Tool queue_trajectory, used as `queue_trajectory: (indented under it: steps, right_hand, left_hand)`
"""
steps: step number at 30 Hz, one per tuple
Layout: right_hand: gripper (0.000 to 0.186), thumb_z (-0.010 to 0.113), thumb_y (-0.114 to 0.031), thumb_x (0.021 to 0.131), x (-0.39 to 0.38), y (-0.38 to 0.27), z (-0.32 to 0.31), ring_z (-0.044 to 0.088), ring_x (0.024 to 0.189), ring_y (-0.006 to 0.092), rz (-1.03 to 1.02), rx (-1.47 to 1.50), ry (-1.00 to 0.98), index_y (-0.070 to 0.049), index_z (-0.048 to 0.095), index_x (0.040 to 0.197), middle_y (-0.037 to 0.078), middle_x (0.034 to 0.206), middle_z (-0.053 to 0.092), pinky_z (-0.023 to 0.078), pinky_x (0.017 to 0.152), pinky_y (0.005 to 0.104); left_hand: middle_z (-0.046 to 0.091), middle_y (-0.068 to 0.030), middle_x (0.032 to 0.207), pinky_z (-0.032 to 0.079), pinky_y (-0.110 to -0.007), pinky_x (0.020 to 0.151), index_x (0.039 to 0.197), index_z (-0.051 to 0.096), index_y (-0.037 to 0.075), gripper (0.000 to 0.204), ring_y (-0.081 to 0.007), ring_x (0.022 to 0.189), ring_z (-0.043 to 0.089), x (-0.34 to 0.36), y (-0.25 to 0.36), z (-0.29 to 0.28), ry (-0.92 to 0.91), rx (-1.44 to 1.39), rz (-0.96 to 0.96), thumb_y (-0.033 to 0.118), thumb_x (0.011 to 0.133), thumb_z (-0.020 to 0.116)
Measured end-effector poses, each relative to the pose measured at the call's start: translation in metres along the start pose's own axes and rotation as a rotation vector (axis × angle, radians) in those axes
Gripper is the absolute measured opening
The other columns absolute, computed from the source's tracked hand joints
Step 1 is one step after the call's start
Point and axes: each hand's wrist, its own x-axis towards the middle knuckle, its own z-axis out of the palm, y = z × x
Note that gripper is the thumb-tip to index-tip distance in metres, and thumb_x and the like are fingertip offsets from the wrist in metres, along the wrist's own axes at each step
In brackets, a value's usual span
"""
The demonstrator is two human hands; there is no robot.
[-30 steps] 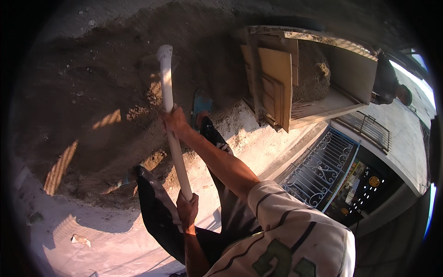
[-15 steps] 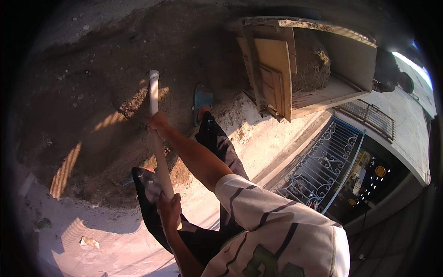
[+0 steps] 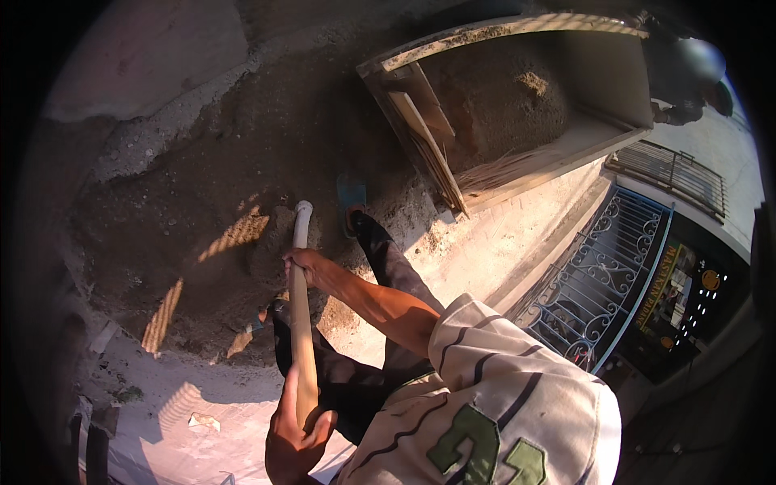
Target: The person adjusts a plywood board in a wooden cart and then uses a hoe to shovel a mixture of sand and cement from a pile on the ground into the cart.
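A long wooden-handled hoe (image 3: 300,319) slants across the view. Its pale upper end sits above the dark soil, and a soil-coloured blade (image 3: 273,237) seems to hang beside it, hard to tell from the ground. My right hand (image 3: 304,267) is closed round the shaft near the head. Close to my body, my left hand (image 3: 296,430) wraps the butt end, thumb on one side. The hoe head is between my sandalled feet and a sunlit patch of loose earth (image 3: 236,236). My left foot is partly behind the shaft.
A large wooden box (image 3: 517,190) with brown soil (image 3: 505,105) and loose boards (image 3: 428,149) stands at the upper right. Beyond it is another person (image 3: 687,105). A blue metal railing (image 3: 594,279) lies to the right. Pale paving (image 3: 234,420) borders the dug earth.
Both hands have drawn the hoe back toward my body, its head now nearer my feet. My left hand is lower in view. The whole view has shifted.
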Motion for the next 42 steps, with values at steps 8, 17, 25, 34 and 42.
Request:
queue_trajectory:
  steps: [8, 17, 25, 34, 42]
  right_hand:
    - [0.007, 0.050, -0.008, 0.093, -0.197, -0.037, -0.032, 0.050, 0.049, 0.0184, -0.030, 0.341, -0.194, -0.009, 0.047, 0.088, 0.005, 0.064, 0.048, 0.050, 0.046, 0.0339]
    - [0.014, 0.055, -0.007, 0.091, -0.469, -0.159, -0.107, 0.050, 0.051, 0.0181, -0.254, 0.601, -0.334, -0.005, 0.042, 0.088, 0.005, 0.066, 0.048, 0.051, 0.048, 0.0341]
    - [0.009, 0.054, -0.007, 0.092, -0.536, -0.270, -0.197, 0.051, 0.056, 0.0182, -0.806, 0.652, -0.170, -0.004, 0.045, 0.093, 0.005, 0.071, 0.049, 0.053, 0.051, 0.0304]
    - [0.005, 0.058, -0.004, 0.089, -0.374, -0.331, -0.186, 0.055, 0.074, 0.0242, -0.899, 0.541, -0.239, -0.003, 0.053, 0.092, 0.010, 0.077, 0.053, 0.051, 0.082, 0.0435]
    - [0.020, 0.057, 0.004, 0.086, -0.398, -0.214, -0.149, 0.057, 0.082, 0.0245, -1.075, 0.373, -0.128, -0.005, 0.046, 0.100, 0.009, 0.089, 0.056, 0.050, 0.084, 0.0430]
  left_hand:
    - [0.062, -0.0208, 0.111, 0.050, -0.034, 0.086, 0.146, 0.037, 0.009, 0.072, -0.0290, 0.100, 0.065, -0.095, 0.207, 0.009, -0.219, 0.263, 0.281, 0.009, 0.080, 0.066]
    - [0.058, -0.0225, 0.122, 0.049, -0.035, 0.091, 0.145, 0.038, 0.008, 0.069, -0.0325, 0.108, 0.063, -0.176, 0.385, 0.050, -0.398, 0.253, 0.654, 0.009, 0.081, 0.065]
    - [0.050, -0.0178, 0.137, 0.046, -0.037, 0.098, 0.148, 0.035, 0.012, 0.078, -0.0328, 0.119, 0.057, -0.086, 0.359, 0.048, -0.328, 0.279, 0.534, 0.005, 0.076, 0.064]
    - [0.052, -0.0174, 0.136, 0.042, -0.041, 0.103, 0.138, 0.045, 0.009, 0.057, -0.0366, 0.125, 0.050, 0.110, 0.165, 0.046, 0.254, 0.400, 0.467, -0.004, 0.084, 0.059]
    - [0.063, -0.0199, 0.117, 0.048, -0.047, 0.092, 0.125, 0.056, 0.005, 0.049, -0.0403, 0.108, 0.059, 0.137, 0.025, 0.080, 0.353, 0.498, 0.290, -0.011, 0.078, 0.055]
